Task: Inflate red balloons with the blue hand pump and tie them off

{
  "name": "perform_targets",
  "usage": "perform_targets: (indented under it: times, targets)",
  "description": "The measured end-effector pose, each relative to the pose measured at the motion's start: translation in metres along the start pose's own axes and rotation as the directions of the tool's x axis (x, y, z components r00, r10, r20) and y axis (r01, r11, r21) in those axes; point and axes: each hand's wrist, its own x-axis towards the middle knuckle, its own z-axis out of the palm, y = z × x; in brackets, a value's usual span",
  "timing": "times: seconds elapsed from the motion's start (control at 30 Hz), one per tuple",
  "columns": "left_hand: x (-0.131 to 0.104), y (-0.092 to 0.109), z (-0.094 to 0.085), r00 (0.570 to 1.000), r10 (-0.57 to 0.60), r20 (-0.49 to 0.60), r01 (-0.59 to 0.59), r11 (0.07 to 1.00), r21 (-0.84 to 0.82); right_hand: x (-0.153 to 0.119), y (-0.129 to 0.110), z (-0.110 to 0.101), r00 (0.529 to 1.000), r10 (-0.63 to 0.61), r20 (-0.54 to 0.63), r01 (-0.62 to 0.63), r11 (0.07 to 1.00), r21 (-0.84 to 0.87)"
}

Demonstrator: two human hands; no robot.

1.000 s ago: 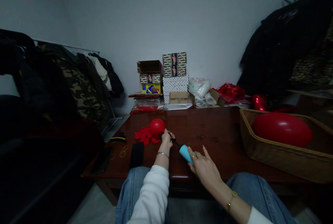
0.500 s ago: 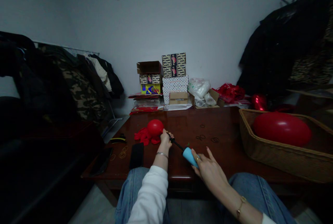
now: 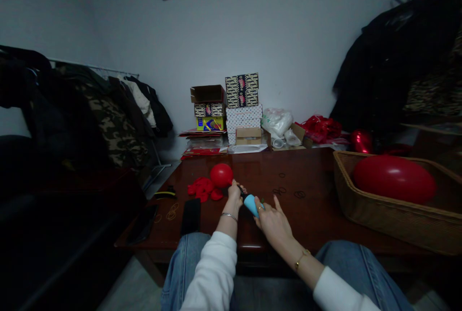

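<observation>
A small, partly inflated red balloon (image 3: 221, 175) sits at the nozzle end of a hand balloon pump (image 3: 251, 205) with a light blue barrel. My left hand (image 3: 235, 192) is closed around the balloon's neck and the dark nozzle end, which its fingers mostly hide. On the blue barrel lies my right hand (image 3: 275, 220), thumb and some fingers wrapped about it and one finger raised. The two hands are close together above the table. Just left of the balloon is a pile of limp red balloons (image 3: 200, 188).
On the brown table (image 3: 260, 164) lie dark rubber bands (image 3: 299, 194), yellowish bands (image 3: 172, 211) and a black phone (image 3: 190, 215). A wicker basket (image 3: 382, 222) holding a large red balloon (image 3: 393, 178) stands at right. Stacked boxes (image 3: 243, 118) line the wall behind.
My right hand has pushed the blue barrel up and left towards my left hand, and the dark rod between them no longer shows. The balloon and my left hand have shifted slightly right.
</observation>
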Motion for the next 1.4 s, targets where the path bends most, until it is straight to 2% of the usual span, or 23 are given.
perform_targets:
  times: [0.2, 0.4, 0.57, 0.8, 1.17, 1.4]
  targets:
    - [0.003, 0.006, -0.003, 1.0, -0.001, -0.012, 0.001, 1.0, -0.027, -0.02, 0.008, -0.005, 0.999, -0.027, -0.042, 0.027, 1.0, -0.007]
    - [0.012, 0.022, -0.009, 0.999, 0.038, -0.005, -0.038, 0.999, -0.016, -0.048, 0.026, -0.006, 0.994, -0.072, -0.083, 0.075, 0.996, 0.041]
    - [0.013, 0.025, -0.009, 0.999, 0.043, -0.013, -0.043, 0.999, -0.03, -0.057, 0.034, -0.013, 0.993, -0.076, -0.089, 0.079, 0.996, 0.034]
    - [0.009, 0.018, -0.006, 0.998, 0.05, -0.03, -0.051, 0.998, -0.039, -0.045, 0.031, -0.014, 0.996, -0.057, -0.072, 0.058, 0.998, 0.014]
    - [0.001, 0.004, 0.007, 1.0, 0.025, -0.01, -0.025, 1.0, -0.012, 0.003, 0.005, -0.009, 1.0, -0.002, -0.004, 0.002, 0.999, -0.038]
    - [0.006, 0.003, 0.001, 1.0, 0.001, -0.03, -0.001, 1.0, 0.0, 0.0, 0.002, 0.0, 0.999, -0.013, -0.03, 0.012, 1.0, -0.02]
